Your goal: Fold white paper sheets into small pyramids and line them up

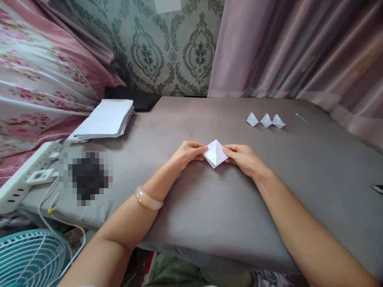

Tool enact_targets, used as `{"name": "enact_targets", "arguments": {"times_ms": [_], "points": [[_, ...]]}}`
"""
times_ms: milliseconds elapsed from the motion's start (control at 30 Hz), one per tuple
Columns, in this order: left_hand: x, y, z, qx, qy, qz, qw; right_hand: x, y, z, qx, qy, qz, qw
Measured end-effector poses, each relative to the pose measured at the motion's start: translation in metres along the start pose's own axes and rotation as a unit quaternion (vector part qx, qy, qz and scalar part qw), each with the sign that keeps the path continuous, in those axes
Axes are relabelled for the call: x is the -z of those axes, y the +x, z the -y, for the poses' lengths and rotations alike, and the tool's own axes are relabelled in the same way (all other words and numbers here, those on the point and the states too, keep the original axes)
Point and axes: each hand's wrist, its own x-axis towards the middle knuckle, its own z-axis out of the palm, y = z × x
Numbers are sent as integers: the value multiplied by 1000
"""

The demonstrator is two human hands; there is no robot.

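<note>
A small folded white paper [216, 154], diamond-shaped with crease lines, is held up between my two hands over the table. My left hand [191, 153] pinches its left corner between thumb and fingers. On the opposite corner, my right hand [241, 157] has a similar pinch. The fingertips behind the paper are partly hidden. Farther back on the right stand three folded white paper pieces, one single piece [252, 119] and a touching pair [272, 121].
A stack of white paper [104, 119] lies at the back left, near a black item [131, 97]. A white power strip [26, 175] with cables runs along the left edge. A teal fan [30, 257] stands below. A thin stick [301, 117] rests at the right.
</note>
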Motion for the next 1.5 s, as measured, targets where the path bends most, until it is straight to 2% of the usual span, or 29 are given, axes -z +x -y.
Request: {"name": "enact_targets", "arguments": {"times_ms": [67, 167, 300, 433, 567, 633, 700, 833, 900, 967, 1167, 1333, 1500], "points": [[1, 0, 2, -11, 32, 0, 999, 0, 0, -1, 31, -76, -17, 997], [5, -1, 5, -73, 147, -9, 986, 0, 0, -1, 91, -205, -48, 973], [6, -3, 5, -147, 308, -46, 939, -3, 2, -5, 113, -321, -101, 935], [1, -3, 5, -171, 377, -71, 907, -8, 0, -10, 133, -387, -110, 906], [1, 2, 14, -205, 441, -92, 869, -13, -5, -15, 196, -454, -115, 862], [3, 4, 19, -225, 468, -105, 848, -13, -6, -16, 230, -475, -106, 843], [5, 6, 22, -234, 490, -98, 834, -13, -5, -17, 259, -490, -69, 830], [8, 6, 18, -246, 503, -64, 826, -9, 0, -20, 291, -513, -3, 808], [10, 6, 15, -257, 493, -47, 830, -7, 3, -21, 284, -511, 11, 811], [11, 6, 11, -277, 487, -19, 828, -5, 7, -21, 264, -498, 25, 826], [14, 7, 8, -334, 495, 75, 799, -1, 10, -14, 194, -438, 43, 877], [21, 12, 10, -354, 506, 111, 779, -1, 3, -8, 164, -448, 61, 877], [23, 11, 11, -374, 521, 116, 758, -1, 1, -4, 151, -462, 81, 870]]}}
